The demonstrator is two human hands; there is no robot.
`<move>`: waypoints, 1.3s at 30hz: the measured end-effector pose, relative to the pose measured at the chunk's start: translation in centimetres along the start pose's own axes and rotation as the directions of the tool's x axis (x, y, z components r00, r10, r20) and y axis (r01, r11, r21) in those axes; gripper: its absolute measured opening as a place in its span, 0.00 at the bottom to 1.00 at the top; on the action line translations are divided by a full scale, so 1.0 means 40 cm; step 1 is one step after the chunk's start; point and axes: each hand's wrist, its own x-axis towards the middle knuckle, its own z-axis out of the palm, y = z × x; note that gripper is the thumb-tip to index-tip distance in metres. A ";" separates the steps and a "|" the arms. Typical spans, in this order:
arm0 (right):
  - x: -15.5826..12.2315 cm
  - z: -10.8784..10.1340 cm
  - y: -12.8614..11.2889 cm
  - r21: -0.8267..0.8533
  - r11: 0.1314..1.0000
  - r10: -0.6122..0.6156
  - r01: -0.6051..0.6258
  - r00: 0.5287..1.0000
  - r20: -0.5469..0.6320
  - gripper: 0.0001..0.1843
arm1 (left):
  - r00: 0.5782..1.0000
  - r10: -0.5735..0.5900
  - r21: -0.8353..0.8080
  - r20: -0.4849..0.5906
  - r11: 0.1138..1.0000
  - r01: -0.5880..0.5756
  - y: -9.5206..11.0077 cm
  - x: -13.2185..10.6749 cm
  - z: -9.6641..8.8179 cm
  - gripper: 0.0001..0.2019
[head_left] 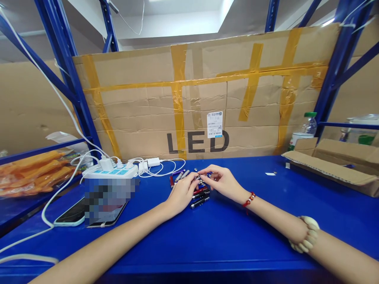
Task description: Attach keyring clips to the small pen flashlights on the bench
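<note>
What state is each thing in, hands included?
Bare left hand: fingers bent, grip unclear
Bare right hand: fingers bent, grip unclear
Nearest black pen-shaped tube: lying down
White plastic power strip: white plug inserted
Pale-edged rectangular phone: lying flat, screen dark
Brown cardboard box: open
Clear plastic bottle: upright, green cap on

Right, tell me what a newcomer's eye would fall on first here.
Probably the big black LED lettering on the taped cardboard standing across the back of the blue table. Next, the left hand and right hand, fingertips close together over a cluster of small tubes near the middle. After that, perhaps the white power strip at picture left and the open carton at picture right.
</note>
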 end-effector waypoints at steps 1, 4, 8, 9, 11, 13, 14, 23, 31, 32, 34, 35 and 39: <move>0.000 -0.001 -0.002 -0.009 1.000 0.000 0.000 1.000 -0.001 0.13 | 1.000 0.001 0.003 0.005 1.000 -0.001 0.001 0.000 0.000 0.11; -0.002 -0.003 -0.003 -0.030 1.000 -0.003 0.003 1.000 -0.006 0.12 | 1.000 0.004 -0.008 0.017 1.000 -0.004 0.004 -0.002 -0.001 0.12; -0.003 -0.002 0.000 -0.038 0.999 -0.003 0.002 1.000 -0.017 0.12 | 1.000 0.003 -0.042 0.020 0.999 -0.002 0.008 -0.004 -0.004 0.14; -0.002 -0.002 0.001 -0.040 0.999 -0.005 0.005 1.000 -0.017 0.12 | 1.000 -0.001 -0.050 0.018 0.999 0.002 0.008 -0.004 -0.004 0.14; -0.001 -0.002 0.002 -0.044 0.999 -0.015 0.015 1.000 -0.013 0.12 | 1.000 -0.006 -0.063 0.011 0.998 0.007 0.007 -0.005 -0.004 0.14; 0.000 -0.004 0.001 -0.050 0.998 -0.029 0.029 1.000 -0.005 0.12 | 1.000 0.004 -0.073 0.004 0.997 -0.003 0.005 -0.005 -0.003 0.14; 0.000 -0.006 0.000 -0.052 0.998 -0.037 0.036 0.999 -0.001 0.12 | 1.000 0.012 -0.077 0.003 0.997 -0.012 0.004 -0.005 -0.002 0.13; -0.002 -0.010 0.008 0.002 0.997 -0.073 0.073 0.997 0.022 0.11 | 1.000 0.011 -0.075 -0.006 0.997 -0.012 0.009 -0.001 -0.005 0.12; 0.004 -0.010 0.003 0.066 0.997 -0.033 0.028 0.997 0.067 0.13 | 1.000 0.008 -0.091 -0.009 0.996 -0.008 0.007 0.000 -0.006 0.11; 0.004 -0.010 0.003 0.069 0.997 -0.032 0.027 0.997 0.065 0.13 | 1.000 0.008 -0.091 -0.007 0.996 -0.009 0.006 0.000 -0.006 0.11; 0.004 -0.011 0.002 0.066 0.997 -0.031 0.027 0.998 0.059 0.13 | 1.000 0.012 -0.090 -0.006 0.996 -0.013 0.004 0.001 -0.004 0.11; 0.004 -0.011 0.001 0.062 0.998 -0.030 0.026 0.998 0.056 0.14 | 1.000 0.017 -0.091 -0.004 0.996 -0.018 0.003 0.001 -0.004 0.11; 0.003 -0.011 0.001 0.040 0.999 -0.028 0.026 0.999 0.042 0.14 | 0.999 0.037 -0.103 0.010 0.994 -0.036 0.001 0.002 -0.004 0.12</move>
